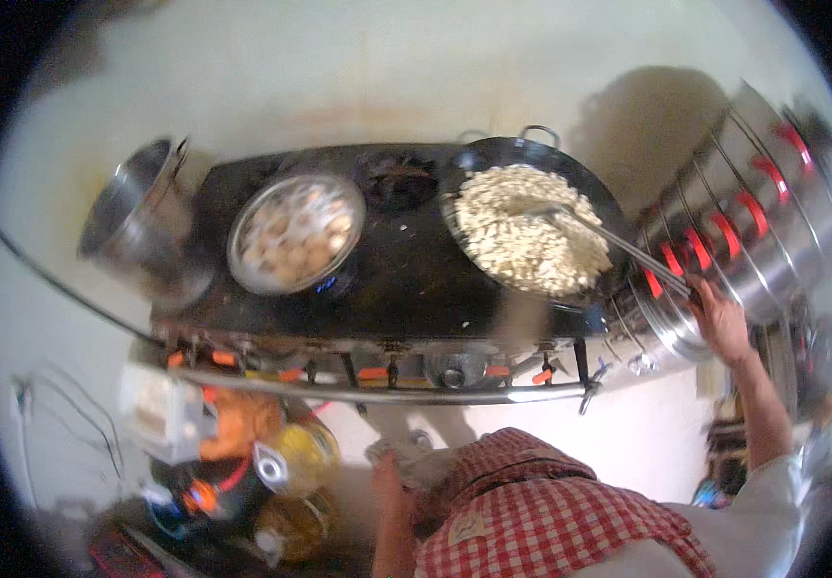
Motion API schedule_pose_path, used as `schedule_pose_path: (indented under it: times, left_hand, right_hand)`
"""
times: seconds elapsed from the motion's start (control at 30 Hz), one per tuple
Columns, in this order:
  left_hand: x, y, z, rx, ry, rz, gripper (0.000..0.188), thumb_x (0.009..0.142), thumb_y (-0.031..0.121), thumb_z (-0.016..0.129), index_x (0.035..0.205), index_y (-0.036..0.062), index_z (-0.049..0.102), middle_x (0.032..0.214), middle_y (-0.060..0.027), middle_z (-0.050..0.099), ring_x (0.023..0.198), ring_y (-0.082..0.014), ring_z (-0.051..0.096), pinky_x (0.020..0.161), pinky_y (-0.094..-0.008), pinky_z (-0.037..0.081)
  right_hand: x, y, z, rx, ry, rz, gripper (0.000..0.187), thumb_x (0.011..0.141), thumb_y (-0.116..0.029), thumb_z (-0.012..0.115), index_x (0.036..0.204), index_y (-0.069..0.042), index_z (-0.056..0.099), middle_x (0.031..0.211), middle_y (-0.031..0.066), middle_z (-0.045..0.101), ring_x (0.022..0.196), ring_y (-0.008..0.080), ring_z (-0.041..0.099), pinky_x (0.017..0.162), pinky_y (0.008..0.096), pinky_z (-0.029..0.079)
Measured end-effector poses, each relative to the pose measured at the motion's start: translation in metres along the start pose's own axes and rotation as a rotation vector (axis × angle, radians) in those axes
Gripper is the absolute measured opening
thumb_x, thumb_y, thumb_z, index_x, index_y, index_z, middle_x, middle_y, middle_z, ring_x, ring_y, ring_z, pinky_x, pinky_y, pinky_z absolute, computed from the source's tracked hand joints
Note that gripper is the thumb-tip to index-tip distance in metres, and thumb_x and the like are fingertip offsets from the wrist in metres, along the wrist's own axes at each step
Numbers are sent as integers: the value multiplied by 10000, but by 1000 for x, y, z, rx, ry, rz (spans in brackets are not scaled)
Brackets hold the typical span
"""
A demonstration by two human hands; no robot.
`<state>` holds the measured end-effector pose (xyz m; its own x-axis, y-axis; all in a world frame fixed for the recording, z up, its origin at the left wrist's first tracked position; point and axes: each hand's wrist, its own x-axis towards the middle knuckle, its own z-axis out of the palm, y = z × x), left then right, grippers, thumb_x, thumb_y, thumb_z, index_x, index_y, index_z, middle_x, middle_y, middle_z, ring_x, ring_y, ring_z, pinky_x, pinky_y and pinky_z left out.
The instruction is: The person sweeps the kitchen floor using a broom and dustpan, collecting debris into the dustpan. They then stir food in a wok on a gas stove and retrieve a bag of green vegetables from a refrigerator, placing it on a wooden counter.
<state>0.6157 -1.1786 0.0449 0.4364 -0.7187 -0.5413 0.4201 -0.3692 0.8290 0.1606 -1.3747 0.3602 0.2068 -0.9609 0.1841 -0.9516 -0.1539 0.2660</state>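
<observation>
My right hand (721, 323) is closed round the end of a long metal cooking spatula (618, 241). The spatula's head rests among many small pale pieces (522, 226) heaped in a wide black wok (618, 207) on the stove's right side. Low down near my waist, my left hand (392, 469) looks curled beside my red checked apron (570, 511). A pale, blurred cloth (425, 467) seems to be in its fingers. On the stove's left stands a round metal pot (236, 246) of brownish, egg-like rounds (300, 241) in foamy liquid.
A long black stove (396, 289) spans the front, with a metal rail (416, 393) along its edge. A tall metal pot (122, 207) stands left. A wire rack (714, 154) with red-handled metal ware fills the right. Oil bottles (305, 458) and a white container (160, 414) sit below left.
</observation>
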Motion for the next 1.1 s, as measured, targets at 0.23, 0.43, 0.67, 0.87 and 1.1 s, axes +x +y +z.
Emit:
schedule_pose_path:
  times: [0.23,0.43,0.67,0.87,1.1]
  left_hand:
    - [-25,64,77,81,-212,-132,482,827,270,551,1218,34,393,1089,-151,526,959,-298,571,755,-418,497]
    - [-72,109,98,-29,-152,-338,553,800,266,581,1246,28,357,1120,-158,498,982,-298,545,780,-407,488]
    - [-41,49,73,-87,-230,-452,504,801,240,579,1212,24,383,1092,-148,517,973,-278,554,750,-396,499]
    - [-21,58,98,195,-380,-185,408,797,203,580,1142,24,455,1040,-128,539,920,-262,559,728,-375,494]
    - [11,58,107,79,-336,-282,289,812,138,571,1074,41,498,963,-79,579,851,-221,588,656,-347,506]
  right_hand:
    - [-1,35,2,243,-114,95,255,862,-222,535,1062,-67,501,816,168,606,714,346,599,589,410,491]
    - [66,32,42,1107,-787,362,256,906,-273,485,917,-18,507,578,36,474,456,124,471,358,270,395]
    - [42,-17,54,657,-199,-177,236,865,-210,529,918,18,494,634,172,562,499,257,566,470,370,465]
    - [-9,-15,-36,171,-49,-120,272,823,-198,555,1015,-17,486,611,180,569,608,350,599,553,443,474]
    - [-48,-24,-163,-159,-66,-14,345,790,-159,587,1129,-100,581,686,47,586,551,142,570,498,293,456]
